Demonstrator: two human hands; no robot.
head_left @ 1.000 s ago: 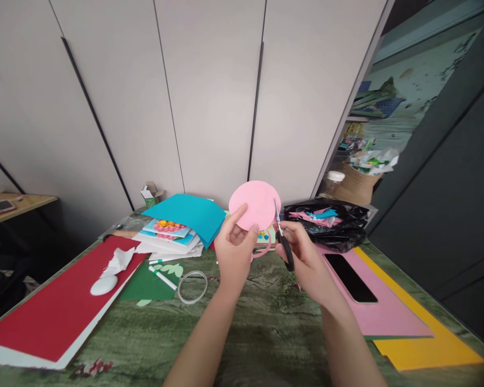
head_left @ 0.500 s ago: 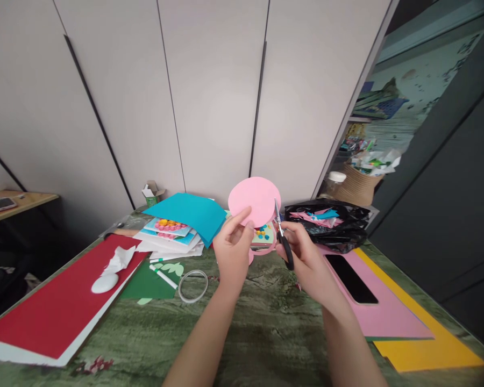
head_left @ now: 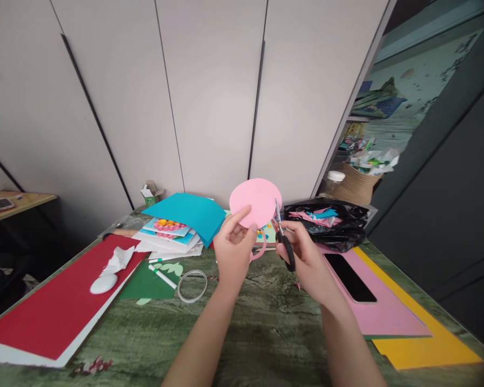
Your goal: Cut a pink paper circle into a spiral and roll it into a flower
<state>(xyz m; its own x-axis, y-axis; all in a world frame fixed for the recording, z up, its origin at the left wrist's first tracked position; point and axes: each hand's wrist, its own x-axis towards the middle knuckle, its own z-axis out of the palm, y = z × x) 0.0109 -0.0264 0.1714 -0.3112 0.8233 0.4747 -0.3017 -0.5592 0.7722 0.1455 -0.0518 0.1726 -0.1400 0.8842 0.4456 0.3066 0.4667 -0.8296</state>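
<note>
My left hand [head_left: 234, 244] pinches a round piece of pink paper [head_left: 256, 198] near its lower edge, holding it up above the table. In my right hand [head_left: 302, 252] is a pair of scissors [head_left: 281, 234] with black handles, its blades pointing up at the right edge of the pink paper. A narrow curled pink paper strip [head_left: 260, 251] hangs below the round piece, beside my left hand. Behind the hands lies a pale sheet with yellow and blue dots, partly hidden.
At left are red paper [head_left: 64, 301], a blue sheet [head_left: 187, 212] over pictures, a tape roll [head_left: 192, 286] and a marker [head_left: 163, 277]. To the right lie a phone [head_left: 350, 277], pink and yellow paper [head_left: 431, 346], and a black bag [head_left: 347, 226] with paper scraps.
The pink strip hanging below the round piece has shifted left, away from the scissors, and curls closer to my left hand. Both hands stay in nearly the same place.
</note>
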